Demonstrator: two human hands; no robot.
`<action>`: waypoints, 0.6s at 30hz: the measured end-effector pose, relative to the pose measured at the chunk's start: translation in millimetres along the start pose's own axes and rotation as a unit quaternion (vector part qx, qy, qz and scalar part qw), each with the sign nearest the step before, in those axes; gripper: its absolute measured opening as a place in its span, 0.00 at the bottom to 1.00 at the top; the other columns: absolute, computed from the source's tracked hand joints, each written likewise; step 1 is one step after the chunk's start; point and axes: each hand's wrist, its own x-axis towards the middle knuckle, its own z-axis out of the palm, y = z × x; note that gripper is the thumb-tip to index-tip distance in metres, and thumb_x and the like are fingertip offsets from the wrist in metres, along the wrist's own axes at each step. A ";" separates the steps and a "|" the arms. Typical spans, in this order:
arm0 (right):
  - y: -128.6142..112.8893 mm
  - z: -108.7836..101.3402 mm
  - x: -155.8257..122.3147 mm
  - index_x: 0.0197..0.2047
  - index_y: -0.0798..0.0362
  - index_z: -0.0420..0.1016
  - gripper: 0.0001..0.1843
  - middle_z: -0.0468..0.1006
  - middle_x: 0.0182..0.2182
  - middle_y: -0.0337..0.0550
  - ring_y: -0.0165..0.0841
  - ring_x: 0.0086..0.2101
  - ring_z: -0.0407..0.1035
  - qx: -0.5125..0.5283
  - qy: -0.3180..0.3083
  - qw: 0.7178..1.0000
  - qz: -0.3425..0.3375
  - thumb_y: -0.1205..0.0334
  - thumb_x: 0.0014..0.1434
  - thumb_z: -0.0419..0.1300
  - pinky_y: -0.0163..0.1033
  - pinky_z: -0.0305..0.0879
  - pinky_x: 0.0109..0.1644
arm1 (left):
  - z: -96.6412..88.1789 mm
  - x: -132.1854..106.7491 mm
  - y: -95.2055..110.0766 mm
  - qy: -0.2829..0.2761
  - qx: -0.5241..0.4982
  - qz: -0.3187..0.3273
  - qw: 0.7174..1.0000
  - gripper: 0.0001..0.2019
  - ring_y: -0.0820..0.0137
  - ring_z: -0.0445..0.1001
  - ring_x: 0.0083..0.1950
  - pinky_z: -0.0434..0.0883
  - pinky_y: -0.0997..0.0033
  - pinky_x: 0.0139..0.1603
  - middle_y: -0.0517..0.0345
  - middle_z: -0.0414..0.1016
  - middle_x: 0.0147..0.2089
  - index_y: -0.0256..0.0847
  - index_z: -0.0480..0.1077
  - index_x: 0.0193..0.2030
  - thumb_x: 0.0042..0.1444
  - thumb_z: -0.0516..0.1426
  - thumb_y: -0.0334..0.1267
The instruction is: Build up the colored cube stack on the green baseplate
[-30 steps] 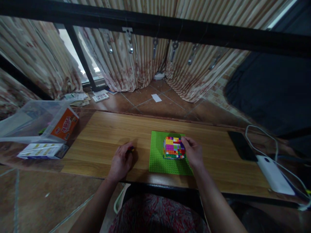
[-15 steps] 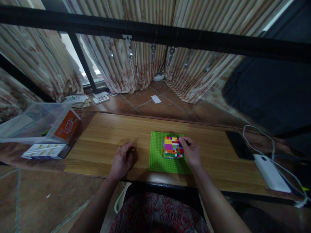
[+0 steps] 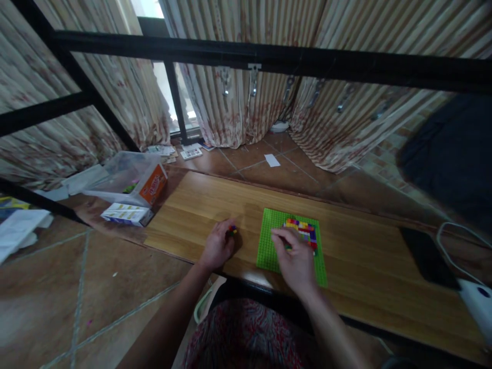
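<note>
My left hand (image 3: 219, 245) is closed around small toy bricks (image 3: 232, 230), their dark and yellow bits poking out past the fingertips above the table. Over the green baseplate (image 3: 266, 251) hovers my right hand (image 3: 295, 256), thumb and forefinger drawn together, with no brick showing at their tips. Behind it, a block of multicoloured toy bricks (image 3: 307, 227) sits on the baseplate. The right hand hides the block's near left part.
A clear plastic bin (image 3: 115, 177) with an orange label and a white box (image 3: 126, 213) stand left of the wooden table (image 3: 207, 200). A black phone (image 3: 426, 256) lies at the right, beside a white device (image 3: 476, 302) and cable. A black rail (image 3: 277, 55) crosses above.
My right hand has left the brick block's right side and moved left across its front. The left hand still holds its bricks. The view has turned left.
</note>
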 end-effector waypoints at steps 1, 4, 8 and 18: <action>-1.1 11.7 -1.9 0.41 0.49 0.78 0.11 0.78 0.38 0.43 0.34 0.39 0.73 -0.003 -0.035 0.999 -0.003 0.61 0.63 0.54 0.40 0.69 0.43 | 0.0 -0.2 0.0 0.000 -0.006 -0.002 1.000 0.29 0.62 0.69 0.58 0.68 0.55 0.61 0.51 0.72 0.57 0.40 0.64 0.60 0.48 0.51 0.25; 4.1 44.0 -3.0 0.42 0.51 0.77 0.11 0.78 0.37 0.44 0.35 0.39 0.72 -0.025 -0.095 0.995 0.005 0.63 0.62 0.53 0.40 0.69 0.42 | -0.2 -0.4 -0.5 -0.001 -0.031 -0.004 0.999 0.31 0.61 0.68 0.59 0.67 0.54 0.62 0.50 0.71 0.57 0.40 0.63 0.60 0.46 0.50 0.24; 16.3 73.0 4.7 0.44 0.51 0.76 0.11 0.77 0.39 0.45 0.37 0.42 0.72 -0.081 -0.130 0.988 0.004 0.66 0.61 0.55 0.43 0.68 0.48 | -0.4 -1.1 -2.6 0.015 -0.079 -0.018 0.997 0.34 0.60 0.66 0.61 0.64 0.51 0.64 0.47 0.68 0.60 0.38 0.61 0.62 0.44 0.51 0.24; 17.1 94.4 25.8 0.53 0.46 0.73 0.19 0.71 0.46 0.45 0.37 0.47 0.68 -0.187 -0.238 0.952 -0.051 0.69 0.59 0.57 0.39 0.65 0.51 | 3.4 -2.7 -16.2 0.151 -0.367 -0.121 0.910 0.31 0.60 0.65 0.62 0.65 0.53 0.63 0.50 0.65 0.62 0.43 0.61 0.63 0.49 0.51 0.29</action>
